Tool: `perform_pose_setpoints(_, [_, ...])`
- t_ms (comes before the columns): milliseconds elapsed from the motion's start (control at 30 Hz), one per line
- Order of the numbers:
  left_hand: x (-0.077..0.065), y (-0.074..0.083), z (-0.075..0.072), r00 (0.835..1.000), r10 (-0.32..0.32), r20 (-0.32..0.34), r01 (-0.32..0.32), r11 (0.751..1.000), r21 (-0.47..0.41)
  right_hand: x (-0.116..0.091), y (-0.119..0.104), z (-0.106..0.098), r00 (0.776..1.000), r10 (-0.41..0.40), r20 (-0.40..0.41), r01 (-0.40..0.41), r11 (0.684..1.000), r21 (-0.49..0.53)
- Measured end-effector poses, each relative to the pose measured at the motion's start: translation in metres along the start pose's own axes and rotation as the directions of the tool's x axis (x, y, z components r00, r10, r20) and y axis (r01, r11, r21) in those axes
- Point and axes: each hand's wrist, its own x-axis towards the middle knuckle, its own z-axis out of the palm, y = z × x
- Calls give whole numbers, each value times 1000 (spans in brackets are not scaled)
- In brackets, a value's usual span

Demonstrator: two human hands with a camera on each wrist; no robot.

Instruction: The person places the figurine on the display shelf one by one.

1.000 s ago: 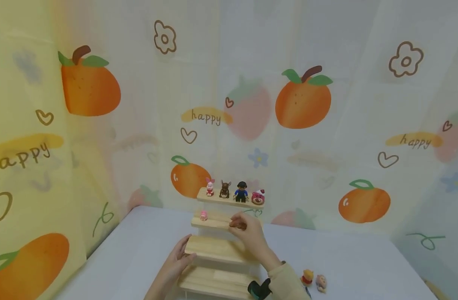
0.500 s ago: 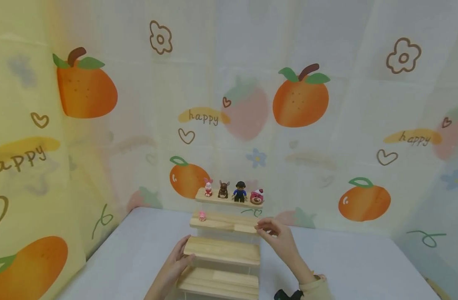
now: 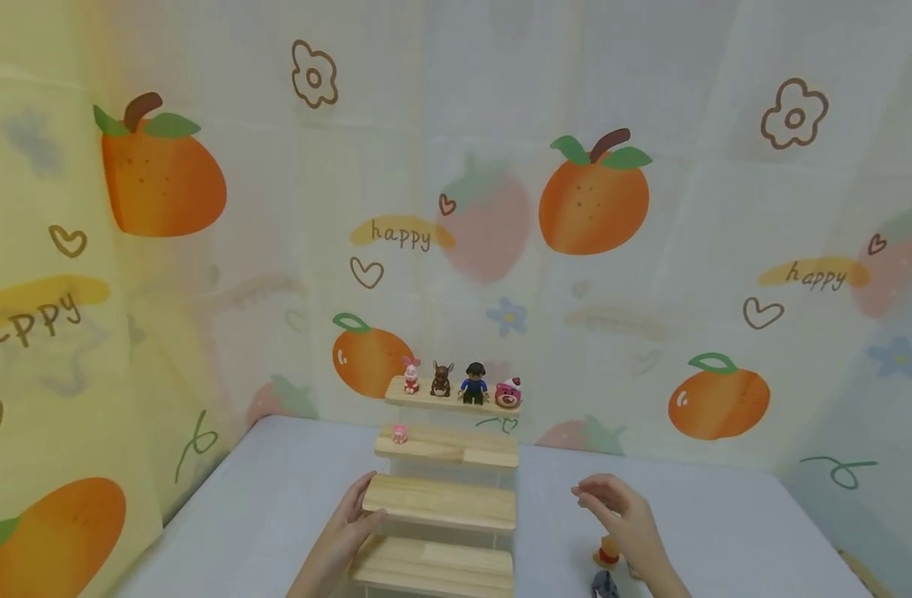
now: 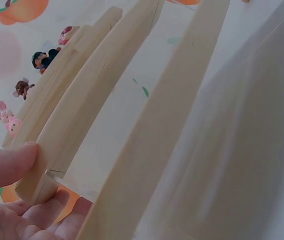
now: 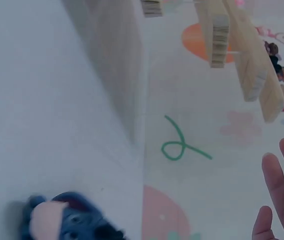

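Note:
My left hand (image 3: 351,522) grips the left end of a wooden tier of the stepped display shelf (image 3: 437,501), thumb above and fingers below, as the left wrist view shows. My right hand (image 3: 626,519) is raised over the table right of the shelf, its fingers relaxed and holding nothing. Beneath it are a yellow bear figurine (image 3: 607,551) and a grey-blue donkey figurine (image 5: 74,220). On the top tier stand a pink piglet figurine (image 3: 411,376), a brown kangaroo-like figurine (image 3: 441,379), a toy figure in blue (image 3: 474,384) and a pink bear head (image 3: 508,393).
A small pink figurine (image 3: 399,433) stands at the left end of the second tier. The white table (image 3: 725,531) extends on both sides of the shelf. Behind it hangs a curtain (image 3: 471,100) printed with oranges.
My right hand has moved from the second tier past its right end, to over the table near the figurines. My left hand keeps its grip on the shelf.

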Motion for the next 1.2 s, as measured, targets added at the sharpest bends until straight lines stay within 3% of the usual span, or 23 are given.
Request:
perform_pose_setpoints(233, [1,2,1,1000,-11,12,10,1000,28,-14,14,-11,979,204,-11,-204,976,-74])
perform_pose_setpoints(333, [1,2,0,1000,-25,10,25,999,21,-21,25,-14,966,256,25,-253,964,-85])
perform_pose_setpoints(567, [2,1,2,1000,-9,26,9,1000,24,-39,45,-26,965,214,150,-207,977,-59])
perform_pose_setpoints(767, [-2,0,-3,1000,-19,3,19,999,33,-48,49,-31,933,267,241,-288,956,56])
perform_pose_setpoints(900, [-2,1,-4,1000,-6,4,6,999,39,-50,54,-35,915,206,347,-264,956,130])
perform_pose_setpoints(1033, [-3,1,-5,1000,-11,-9,12,999,35,-50,60,-38,891,148,429,-194,979,65])
perform_pose_setpoints(1200, [-2,1,-1,1000,-20,-5,20,999,35,-52,64,-43,855,193,481,-221,975,0])
